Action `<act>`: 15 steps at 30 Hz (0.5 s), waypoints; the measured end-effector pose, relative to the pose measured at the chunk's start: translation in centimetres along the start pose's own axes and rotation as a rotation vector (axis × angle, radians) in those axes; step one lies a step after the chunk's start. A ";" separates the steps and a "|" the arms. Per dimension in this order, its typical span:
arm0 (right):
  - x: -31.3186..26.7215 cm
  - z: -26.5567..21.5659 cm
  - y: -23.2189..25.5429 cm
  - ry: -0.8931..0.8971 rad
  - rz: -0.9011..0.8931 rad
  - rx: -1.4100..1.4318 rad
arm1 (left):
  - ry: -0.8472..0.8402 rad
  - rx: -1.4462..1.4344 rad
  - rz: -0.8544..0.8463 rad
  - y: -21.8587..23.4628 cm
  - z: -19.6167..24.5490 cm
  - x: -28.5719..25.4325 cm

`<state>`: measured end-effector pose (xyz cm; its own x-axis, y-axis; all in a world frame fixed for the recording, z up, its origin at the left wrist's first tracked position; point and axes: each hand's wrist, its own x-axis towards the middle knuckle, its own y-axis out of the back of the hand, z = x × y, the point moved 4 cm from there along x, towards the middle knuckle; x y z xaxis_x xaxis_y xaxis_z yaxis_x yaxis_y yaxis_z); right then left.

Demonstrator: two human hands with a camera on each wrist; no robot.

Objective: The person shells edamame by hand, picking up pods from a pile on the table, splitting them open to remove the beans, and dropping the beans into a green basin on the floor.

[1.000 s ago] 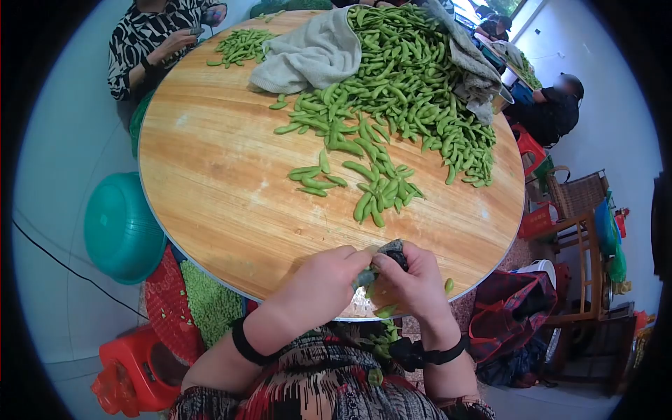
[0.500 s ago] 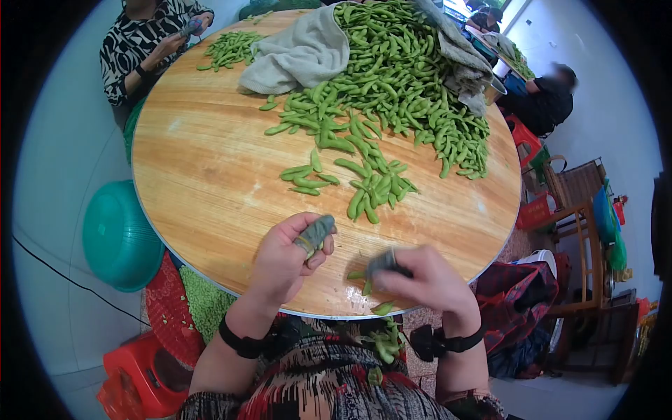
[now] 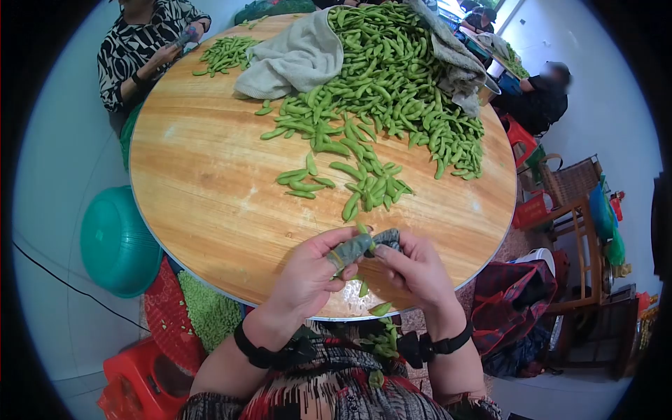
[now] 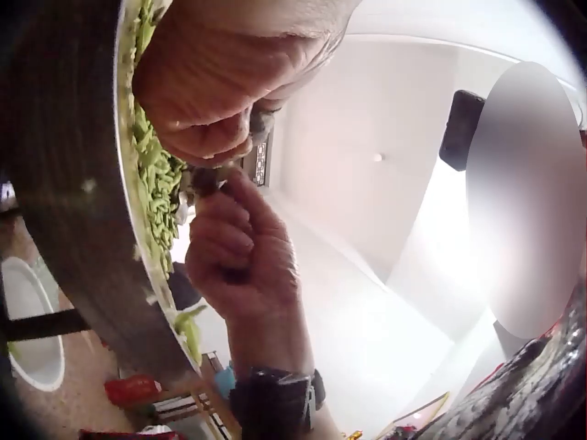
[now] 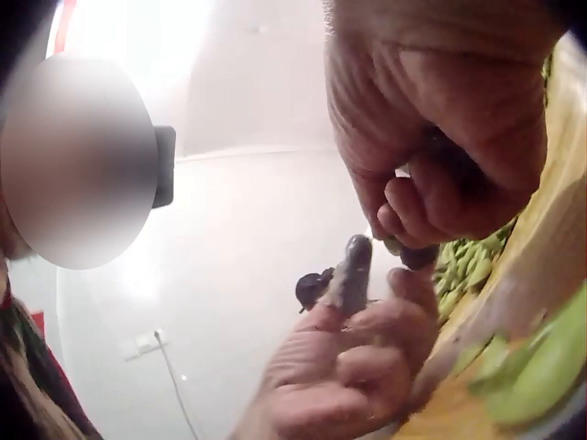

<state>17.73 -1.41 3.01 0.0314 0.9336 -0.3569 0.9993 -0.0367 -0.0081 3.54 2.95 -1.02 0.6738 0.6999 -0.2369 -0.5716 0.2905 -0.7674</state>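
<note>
green pod (image 3: 362, 229) pinched between left hand (image 3: 308, 280) and right hand (image 3: 413, 269)

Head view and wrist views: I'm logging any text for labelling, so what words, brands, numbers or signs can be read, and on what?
None: no readable text in any view.
Round wooden table, edamame pods, grey towel, teal basin: no lettering.
Bags and crates at right: too small and blurred to tell.
</note>
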 end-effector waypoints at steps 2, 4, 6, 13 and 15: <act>-0.8 0.3 -0.9 0.030 -0.061 0.076 | -0.008 -0.036 -0.011 0.1 -0.3 0.1; -1.4 0.3 -1.3 0.060 -0.125 0.151 | -0.079 0.002 -0.004 0.3 0.0 0.0; -1.8 0.3 -1.2 -0.012 -0.138 0.180 | -0.104 0.048 -0.004 0.1 0.3 -0.2; -1.8 1.1 -1.3 0.063 -0.106 0.047 | -0.238 0.289 0.023 -1.1 0.5 -0.6; -2.0 1.4 -1.6 -0.010 -0.159 0.249 | -0.110 0.172 -0.112 -0.4 0.4 -0.5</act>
<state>16.03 -3.72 2.42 -0.1262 0.9312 -0.3420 0.9559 0.0220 -0.2928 3.20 2.75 -0.37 0.6879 0.7211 -0.0825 -0.5738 0.4708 -0.6702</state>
